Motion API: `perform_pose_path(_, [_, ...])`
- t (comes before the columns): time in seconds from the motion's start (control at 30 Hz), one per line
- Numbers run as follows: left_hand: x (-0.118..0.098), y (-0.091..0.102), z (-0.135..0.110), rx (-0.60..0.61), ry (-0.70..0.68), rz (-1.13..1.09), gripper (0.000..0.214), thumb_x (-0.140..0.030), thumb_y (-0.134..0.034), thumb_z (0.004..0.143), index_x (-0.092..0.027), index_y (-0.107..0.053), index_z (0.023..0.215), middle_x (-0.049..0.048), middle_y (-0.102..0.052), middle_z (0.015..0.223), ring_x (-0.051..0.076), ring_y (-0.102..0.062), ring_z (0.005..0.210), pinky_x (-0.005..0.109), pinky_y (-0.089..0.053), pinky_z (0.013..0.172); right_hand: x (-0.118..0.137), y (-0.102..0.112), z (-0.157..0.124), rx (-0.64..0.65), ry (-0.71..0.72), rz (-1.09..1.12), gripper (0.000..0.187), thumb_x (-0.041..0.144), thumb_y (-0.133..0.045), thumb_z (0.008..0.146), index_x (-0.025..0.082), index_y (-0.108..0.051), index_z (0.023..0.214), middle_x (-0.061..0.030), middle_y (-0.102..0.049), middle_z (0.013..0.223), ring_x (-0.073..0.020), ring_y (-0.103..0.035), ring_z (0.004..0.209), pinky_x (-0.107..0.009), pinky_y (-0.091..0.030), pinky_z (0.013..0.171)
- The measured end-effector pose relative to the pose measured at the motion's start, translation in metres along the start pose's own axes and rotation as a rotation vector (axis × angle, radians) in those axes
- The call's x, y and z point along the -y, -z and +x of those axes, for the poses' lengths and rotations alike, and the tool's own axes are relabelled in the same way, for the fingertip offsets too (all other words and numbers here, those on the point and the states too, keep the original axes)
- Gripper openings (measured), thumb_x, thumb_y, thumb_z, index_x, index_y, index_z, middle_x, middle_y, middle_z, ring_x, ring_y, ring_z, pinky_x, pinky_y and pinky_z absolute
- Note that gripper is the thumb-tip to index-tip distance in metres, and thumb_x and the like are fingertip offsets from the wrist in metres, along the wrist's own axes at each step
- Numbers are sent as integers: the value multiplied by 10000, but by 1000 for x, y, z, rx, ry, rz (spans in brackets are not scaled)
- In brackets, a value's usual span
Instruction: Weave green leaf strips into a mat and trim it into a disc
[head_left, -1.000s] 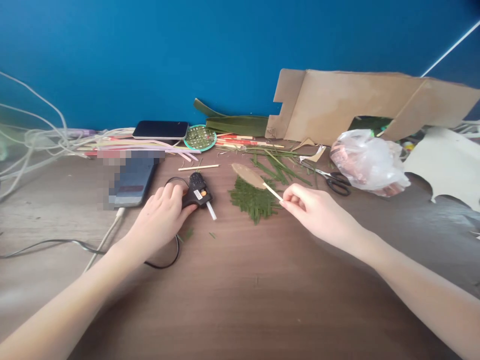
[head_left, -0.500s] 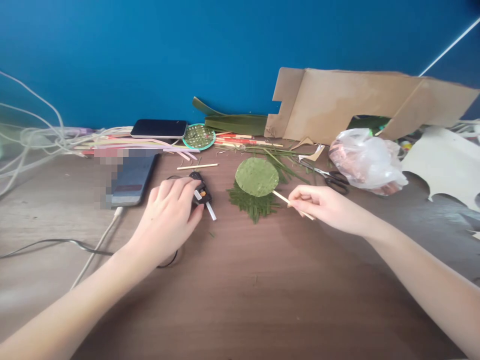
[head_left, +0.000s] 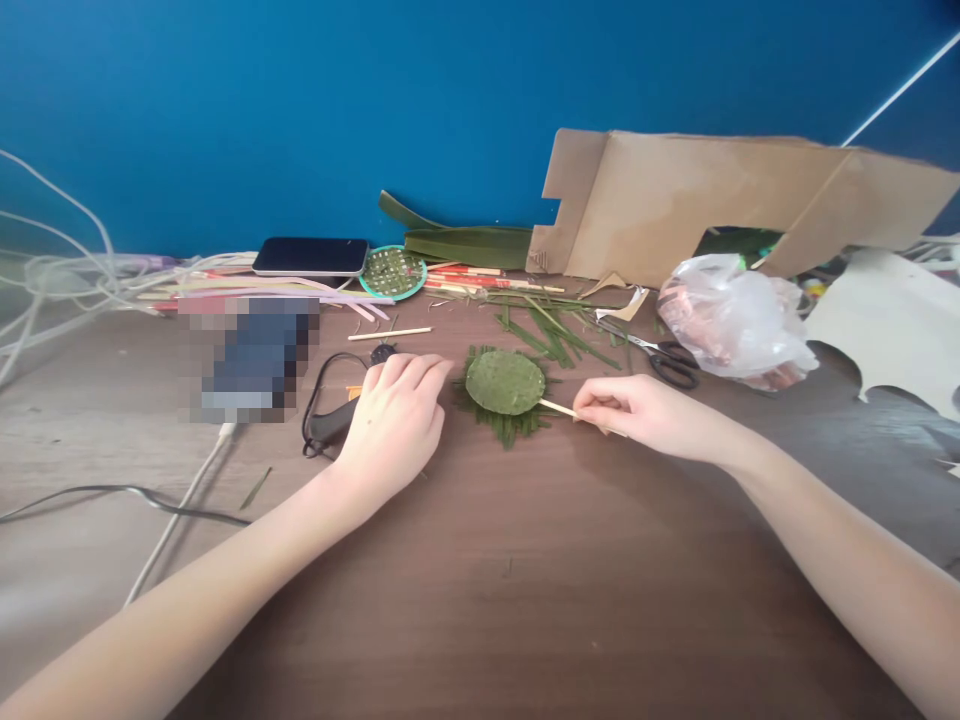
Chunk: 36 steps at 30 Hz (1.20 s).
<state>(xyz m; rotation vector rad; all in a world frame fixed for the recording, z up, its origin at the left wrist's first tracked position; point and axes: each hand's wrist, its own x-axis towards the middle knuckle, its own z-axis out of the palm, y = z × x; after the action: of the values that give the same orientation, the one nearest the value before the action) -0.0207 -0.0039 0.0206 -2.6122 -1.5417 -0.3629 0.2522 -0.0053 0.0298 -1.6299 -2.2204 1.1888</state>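
green disc (head_left: 505, 382): over the leaf pile (head_left: 511, 432), can't tell if touching | right hand (head_left: 637, 412): right of pile, pinching the stick (head_left: 559, 407), prob to keep fingers off the disc | left hand (head_left: 394, 425): left of pile, covering glue gun (head_left: 334, 422), fingers together, grip hidden

Rough leafy disc (head_left: 505, 382) w/ smooth wood stick (head_left: 556, 406), glossy plastic bag (head_left: 742, 325), matt cardbd (head_left: 667, 195), wood-grain tbl (head_left: 517, 620)

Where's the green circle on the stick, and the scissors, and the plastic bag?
Green circle (head_left: 506, 382): head view, the middle of its flat face.
Scissors (head_left: 658, 350): head view, where the handles meet the blades.
Plastic bag (head_left: 739, 322): head view, the middle of its side.
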Motion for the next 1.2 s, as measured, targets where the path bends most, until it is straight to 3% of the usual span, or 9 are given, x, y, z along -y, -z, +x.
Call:
perform_pose_path(0.4, [0,-14,27,-102,26,-78,444,-41,-332,776,-135,-589,1124,94,-632,1149,275,-508,1065,413,-405,848,-2,1,6,-19,35,-96,249,400,-422,862,200,-556,796,12,-579,680,-120,-475,590,-241,-347,565])
perform_pose_path(0.57, [3,-22,23,-127,-31,-52,447,-48,-332,794,-147,-594,1142,82,-645,1144,270,-524,1045,417,-399,857,-3,1,5,-27,47,-100,263,414,-422,865,203,-554,779,16,-573,664,-117,-469,578,-238,-338,557])
perform_pose_path(0.87, [4,-17,14,-194,-108,-103,391,-102,-359,812,-162,-638,1079,64,-686,1082,241,-587,989,425,-397,878,-5,3,5,23,35,-124,264,432,-428,865,213,-558,798,26,-581,670,-113,-474,579,-236,-336,560])
perform_pose_path(1.2, [2,-17,14,-135,-185,-176,432,-136,-401,754,-186,-651,1103,71,-688,1092,244,-630,961,450,-423,874,-4,5,5,38,32,-117,271,437,-424,864,215,-571,817,25,-565,647,-115,-468,565,-237,-342,550])
